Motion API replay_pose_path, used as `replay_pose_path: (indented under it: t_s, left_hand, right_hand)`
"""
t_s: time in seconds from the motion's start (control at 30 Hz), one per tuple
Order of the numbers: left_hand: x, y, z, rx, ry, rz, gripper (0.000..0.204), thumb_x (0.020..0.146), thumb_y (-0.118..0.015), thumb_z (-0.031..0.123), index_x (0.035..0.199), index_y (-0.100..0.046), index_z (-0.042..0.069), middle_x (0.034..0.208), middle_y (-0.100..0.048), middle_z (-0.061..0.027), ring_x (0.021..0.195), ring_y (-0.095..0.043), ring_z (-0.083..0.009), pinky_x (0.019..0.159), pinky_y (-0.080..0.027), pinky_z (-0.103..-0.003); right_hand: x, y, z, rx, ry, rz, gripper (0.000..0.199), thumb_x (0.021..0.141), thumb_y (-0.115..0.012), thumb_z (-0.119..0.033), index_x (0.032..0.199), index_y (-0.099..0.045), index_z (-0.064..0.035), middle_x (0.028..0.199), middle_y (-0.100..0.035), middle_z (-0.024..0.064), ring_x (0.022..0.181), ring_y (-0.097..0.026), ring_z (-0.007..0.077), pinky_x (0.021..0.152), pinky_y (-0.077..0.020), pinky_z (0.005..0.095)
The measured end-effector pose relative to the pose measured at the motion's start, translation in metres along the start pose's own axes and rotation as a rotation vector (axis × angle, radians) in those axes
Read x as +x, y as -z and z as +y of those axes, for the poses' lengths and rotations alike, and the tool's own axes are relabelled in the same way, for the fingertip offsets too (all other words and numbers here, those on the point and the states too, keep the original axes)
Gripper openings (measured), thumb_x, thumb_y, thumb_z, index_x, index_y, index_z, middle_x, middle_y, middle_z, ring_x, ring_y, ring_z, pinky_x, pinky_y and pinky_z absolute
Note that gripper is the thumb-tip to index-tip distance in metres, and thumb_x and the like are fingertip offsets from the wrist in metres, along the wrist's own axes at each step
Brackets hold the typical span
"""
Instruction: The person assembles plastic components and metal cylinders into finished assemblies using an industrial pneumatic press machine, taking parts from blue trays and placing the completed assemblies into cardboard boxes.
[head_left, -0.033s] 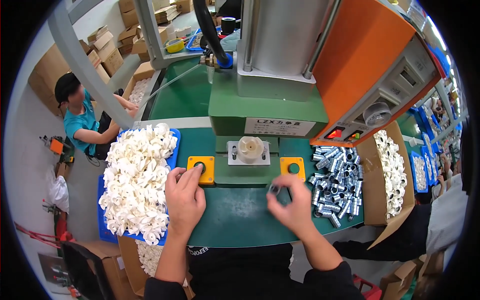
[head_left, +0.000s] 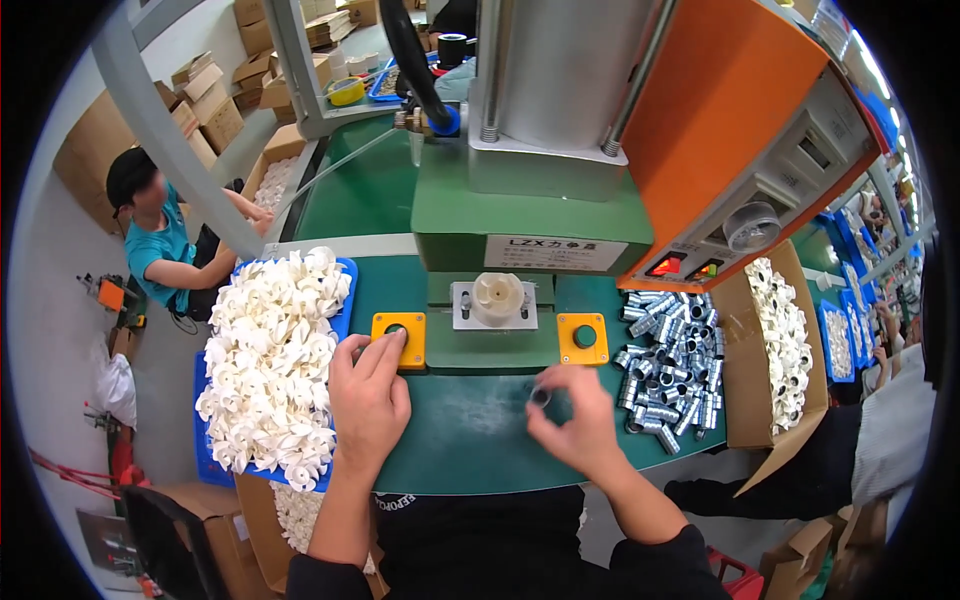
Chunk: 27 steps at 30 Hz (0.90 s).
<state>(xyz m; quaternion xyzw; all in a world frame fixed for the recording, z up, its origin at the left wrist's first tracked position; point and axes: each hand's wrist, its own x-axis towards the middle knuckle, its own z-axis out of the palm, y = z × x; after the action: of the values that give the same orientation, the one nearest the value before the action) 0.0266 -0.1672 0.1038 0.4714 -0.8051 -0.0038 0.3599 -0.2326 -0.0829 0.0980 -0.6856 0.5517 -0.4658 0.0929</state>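
Note:
My left hand [head_left: 368, 400] lies flat on the green press table [head_left: 470, 440], its fingertips on the left yellow button box [head_left: 399, 338]. My right hand [head_left: 575, 425] hovers over the table in front of the right yellow button box [head_left: 583, 338] and pinches a small metal sleeve [head_left: 540, 396] between thumb and fingers. Between the two boxes, a white plastic part [head_left: 497, 297] sits on the grey fixture under the press ram.
A blue tray [head_left: 343, 275] heaped with white plastic parts [head_left: 270, 360] is on my left. A pile of metal sleeves [head_left: 665, 355] and a cardboard box [head_left: 735, 400] of white parts are on my right. An orange control box [head_left: 740, 120] hangs overhead. Another person [head_left: 160, 245] sits far left.
My right hand with the metal sleeve has drawn back slightly from the right button box toward me. The left hand stays on the left button box.

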Motion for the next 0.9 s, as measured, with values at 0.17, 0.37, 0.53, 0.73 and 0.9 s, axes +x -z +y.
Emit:
replay_pose_path:
  t_s: [0.17, 0.37, 0.53, 0.73, 0.9]
  left_hand:
    - [0.015, 0.011, 0.01, 0.108, -0.067, -0.116, 0.05, 0.075, -0.065, -0.004, 0.124, -0.071, 0.0, 0.119, -0.071, -0.0101, 0.112, -0.06, -0.037, 0.097, -0.05, -0.046]
    - [0.023, 0.018, 0.016, 0.215, -0.103, -0.191, 0.045, 0.078, -0.066, 0.002, 0.123, -0.071, 0.0, 0.112, -0.071, -0.0113, 0.107, -0.061, -0.033, 0.094, -0.05, -0.043]
    - [0.025, 0.017, 0.019, 0.2, -0.16, -0.215, 0.04, 0.08, -0.065, 0.003, 0.12, -0.071, -0.002, 0.1, -0.067, -0.0106, 0.098, -0.06, -0.0285, 0.09, -0.049, -0.04]
    - [0.032, 0.028, 0.007, 0.144, -0.141, -0.265, 0.044, 0.077, -0.067, 0.0, 0.121, -0.071, -0.002, 0.109, -0.073, -0.0115, 0.1, -0.063, -0.0309, 0.089, -0.053, -0.042]
    - [0.073, 0.046, -0.021, -0.043, -0.149, -0.518, 0.035, 0.079, -0.064, 0.002, 0.112, -0.075, 0.001, 0.102, -0.073, -0.0183, 0.098, -0.066, -0.0324, 0.087, -0.055, -0.044]
  right_hand:
    - [-0.027, 0.002, 0.016, -0.153, -0.036, -0.227, 0.036, 0.074, -0.085, -0.01, 0.102, -0.062, -0.0062, 0.099, -0.067, 0.01, 0.096, -0.062, 0.0305, 0.084, -0.0458, 0.0405]
    - [0.001, 0.035, 0.012, -0.226, 0.053, -0.164, 0.051, 0.075, -0.09, -0.031, 0.111, -0.066, -0.0037, 0.11, -0.063, 0.0162, 0.105, -0.058, 0.0365, 0.092, -0.0457, 0.0453]
    - [0.022, 0.045, 0.026, -0.551, 0.097, -0.094, 0.041, 0.086, -0.079, -0.027, 0.115, -0.068, 0.0007, 0.127, -0.062, 0.0185, 0.119, -0.057, 0.0384, 0.104, -0.04, 0.051]
    - [0.014, 0.039, 0.038, -0.49, 0.027, -0.098, 0.036, 0.09, -0.074, -0.024, 0.116, -0.07, 0.0002, 0.129, -0.064, 0.0166, 0.126, -0.056, 0.0355, 0.108, -0.0363, 0.0502]
    - [0.014, 0.039, 0.045, -0.524, 0.029, -0.056, 0.033, 0.09, -0.075, -0.022, 0.115, -0.07, -0.0003, 0.128, -0.064, 0.0161, 0.124, -0.057, 0.0353, 0.107, -0.0367, 0.0504]
